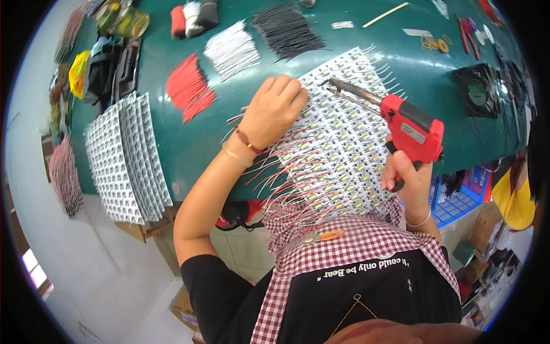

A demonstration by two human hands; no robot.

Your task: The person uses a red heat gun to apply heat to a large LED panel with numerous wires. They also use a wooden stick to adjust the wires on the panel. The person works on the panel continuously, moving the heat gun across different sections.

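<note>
A white panel of small LED boards [358, 146] lies at the table's near edge, its lower end against my checked apron. Red and white wires [286, 166] stick out along its left side, and more wires fringe its upper right edge. My right hand [408, 175] grips a red and black soldering gun [409, 132] by its handle. The gun's dark tip hangs over the upper part of the panel, close to my left hand. At the panel's upper left edge, my left hand [278, 103] is closed with fingers bent down; what they pinch is hidden.
Bundles of red wires [191, 89], white wires [231, 50] and black wires [286, 31] lie beyond my left hand. More LED panels [126, 160] stand stacked at left. A black fan [478, 89], red-handled pliers [467, 37] and a wooden stick [385, 15] are at right.
</note>
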